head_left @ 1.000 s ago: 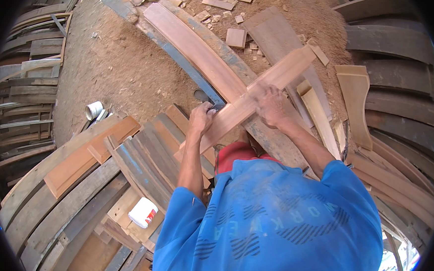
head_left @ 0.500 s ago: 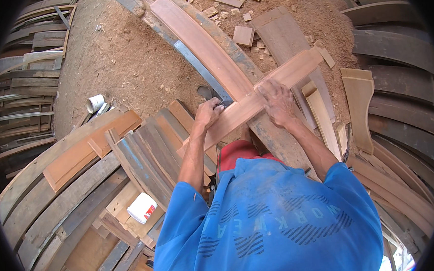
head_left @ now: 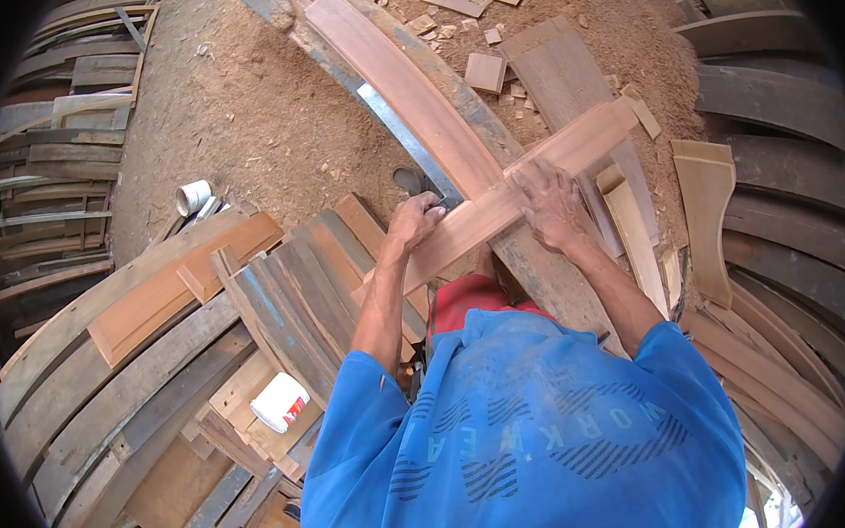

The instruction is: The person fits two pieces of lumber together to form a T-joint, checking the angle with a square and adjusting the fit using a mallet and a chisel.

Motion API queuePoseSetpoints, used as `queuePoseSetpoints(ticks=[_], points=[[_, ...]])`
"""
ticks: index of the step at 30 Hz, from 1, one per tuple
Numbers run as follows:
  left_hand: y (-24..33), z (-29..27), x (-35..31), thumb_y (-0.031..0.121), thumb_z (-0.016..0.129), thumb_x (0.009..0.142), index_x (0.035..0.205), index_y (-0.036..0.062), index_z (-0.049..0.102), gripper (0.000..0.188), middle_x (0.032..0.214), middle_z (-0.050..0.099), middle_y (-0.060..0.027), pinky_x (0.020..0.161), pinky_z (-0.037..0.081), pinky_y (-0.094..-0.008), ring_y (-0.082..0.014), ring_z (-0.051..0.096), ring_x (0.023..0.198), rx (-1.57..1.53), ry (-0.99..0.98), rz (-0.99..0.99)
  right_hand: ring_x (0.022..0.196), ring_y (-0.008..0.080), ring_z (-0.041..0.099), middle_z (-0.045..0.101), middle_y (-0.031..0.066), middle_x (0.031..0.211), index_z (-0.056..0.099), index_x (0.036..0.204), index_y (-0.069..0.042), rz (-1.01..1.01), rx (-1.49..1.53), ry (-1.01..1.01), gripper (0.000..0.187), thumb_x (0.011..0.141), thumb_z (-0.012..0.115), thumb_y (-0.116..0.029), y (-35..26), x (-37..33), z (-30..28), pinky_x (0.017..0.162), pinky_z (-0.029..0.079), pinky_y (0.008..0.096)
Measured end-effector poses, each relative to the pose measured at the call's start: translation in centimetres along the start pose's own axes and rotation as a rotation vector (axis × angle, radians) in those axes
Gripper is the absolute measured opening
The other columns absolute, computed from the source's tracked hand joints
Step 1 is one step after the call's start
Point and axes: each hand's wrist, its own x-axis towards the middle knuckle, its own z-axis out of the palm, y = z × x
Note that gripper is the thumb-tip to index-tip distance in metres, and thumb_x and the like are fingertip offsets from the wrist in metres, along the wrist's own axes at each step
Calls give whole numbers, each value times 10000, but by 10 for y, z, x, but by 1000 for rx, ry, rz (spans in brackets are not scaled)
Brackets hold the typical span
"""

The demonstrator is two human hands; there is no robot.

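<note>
Reddish, smooth-planed wood lies at the centre: a crossing board (head_left: 473, 224), straight and flat-faced, pointing from 8 o'clock to 2 o'clock, and a long board (head_left: 410, 95) with a stepped edge, reaching from it toward 11 o'clock. The long board rests on a rough, paint-stained beam (head_left: 558, 270), and the crossing board lies over that beam too; whether it overlaps the long board or only butts against it, I cannot tell. A narrow metal blade (head_left: 405, 137) runs along the long board's 9 o'clock side, its dark end meeting the crossing board. Grainy sawdust (head_left: 239, 111) covers the ground, and angular wood scraps (head_left: 484, 72) lie toward 1 o'clock. A pale, curved wooden piece (head_left: 703, 218) sits at 3 o'clock, a white bucket (head_left: 193, 198) at 10 o'clock and a white tub (head_left: 278, 402) at 8 o'clock.

The left hand (head_left: 414, 228) has its fingers curled close together beside the blade's dark end, at the crossing board's edge; whether they pinch the blade, the wood or both, I cannot tell. The right hand (head_left: 552, 212) lies across the crossing board, toward 2 o'clock from the left, fingers slightly spread and touching its face.

1 second ago the right hand was blurred and more bunched; now it is sharp, its fingers laid out. The blade now gleams, its far end distinct from the beam, while the 2 boards keep their crossed layout.
</note>
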Motion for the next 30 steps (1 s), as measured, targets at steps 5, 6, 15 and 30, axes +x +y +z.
queuePoseSetpoints(ticks=[5, 6, 15, 30], points=[[-3, 1, 2, 270, 697, 921, 1052, 60, 720, 248, 908, 730, -203, 799, 530, -469, -347, 712, 875, 22, -8, 10, 1423, 390, 282, 277, 135, 1606, 487, 1526, -284, -13, 2, 0, 710, 861, 735, -269, 2, 0, 1, 1162, 288, 558], [0, 1, 2, 269, 697, 921, 1059, 61, 721, 250, 917, 731, -206, 804, 531, -470, -352, 713, 884, 16, -14, -4, 1422, 390, 283, 280, 136, 1604, 484, 1528, -286, -14, 1, 2, 715, 860, 736, -271, 2, -1, 1, 1161, 288, 558], [11, 11, -22, 209, 697, 904, 1110, 73, 738, 250, 1064, 729, -217, 894, 544, -477, -404, 695, 1000, 123, 203, 270, 1284, 381, 474, 459, 199, 1455, 462, 1503, -88, -4, 326, 181, 672, 905, 683, -301, -10, -16, -19, 1108, 379, 499], [91, 45, 18, 494, 878, 715, 1512, 224, 501, 921, 1622, 169, -365, 1196, 183, -656, -576, 198, 1482, 532, 420, 340, 761, 344, 674, 671, 198, 782, 636, 1007, 31, 668, 820, 115, 445, 1025, 529, -401, 62, -173, 78, 731, 505, 470]])
